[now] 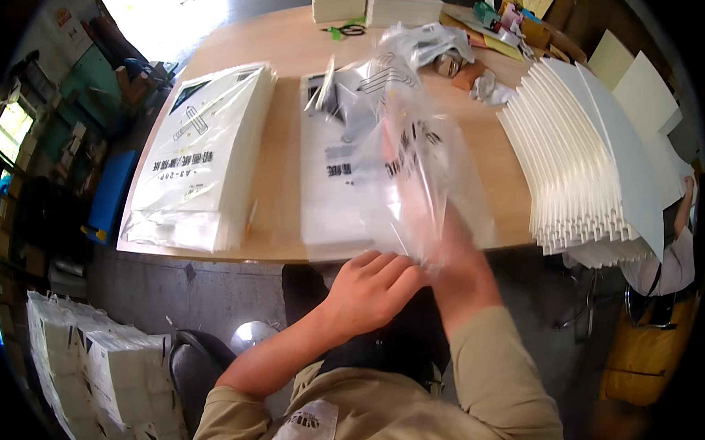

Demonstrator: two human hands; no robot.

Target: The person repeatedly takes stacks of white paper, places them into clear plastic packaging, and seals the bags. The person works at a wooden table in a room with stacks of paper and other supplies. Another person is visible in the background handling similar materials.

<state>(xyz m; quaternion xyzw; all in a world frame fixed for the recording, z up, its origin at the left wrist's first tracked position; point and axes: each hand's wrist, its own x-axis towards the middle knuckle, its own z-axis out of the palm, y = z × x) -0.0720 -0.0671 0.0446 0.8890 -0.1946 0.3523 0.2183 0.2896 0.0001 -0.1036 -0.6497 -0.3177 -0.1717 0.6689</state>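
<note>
A clear plastic bag with dark print (434,149) is held up over the near middle of the table. My left hand (377,284) is closed, pinching the bag's mouth at its near edge. My right hand (416,203) reaches forward inside the bag. Plastic and motion blur hide its fingers. Beneath the bag lies a pile of flat printed plastic bags (329,207). To the left, a stack of bagged paper packs (190,154) with a pencil drawing on top sits along the table's edge.
Fanned white paper or card (575,167) stands at the table's right. Scissors (345,31), white paper stacks (405,6) and crumpled plastic (427,46) lie at the back. More white packs (110,367) are piled low left. A person (670,249) sits at far right.
</note>
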